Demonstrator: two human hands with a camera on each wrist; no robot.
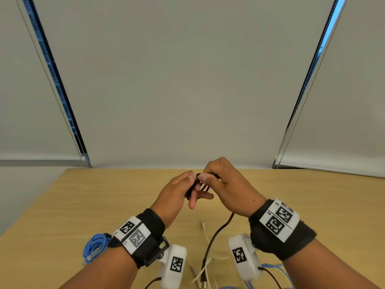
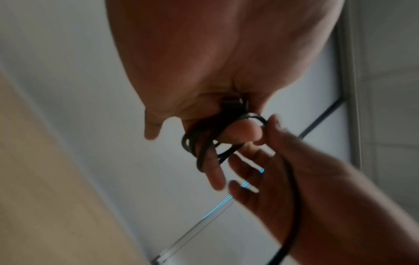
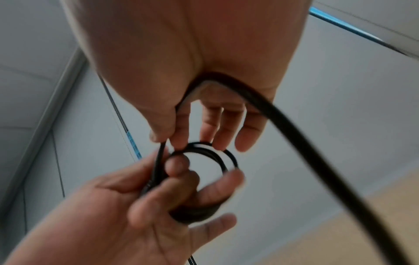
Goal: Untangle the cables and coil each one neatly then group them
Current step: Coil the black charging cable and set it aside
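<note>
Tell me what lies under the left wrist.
A coiled blue cable lies on the table, partly under the left hand's wristband. Its right part is covered, so I cannot see how far it runs.

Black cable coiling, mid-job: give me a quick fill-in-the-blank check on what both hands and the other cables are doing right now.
1. The loops of the black cable are gathered in the ____ hand.
2. The right hand pinches the black cable, whose loose tail hangs down to the ____.
3. The coiled cable lying by the left wrist is ____ in colour.
4. The loose cable lying beside the black tail is ____ in colour.

Missing words: left; table; blue; white
</note>
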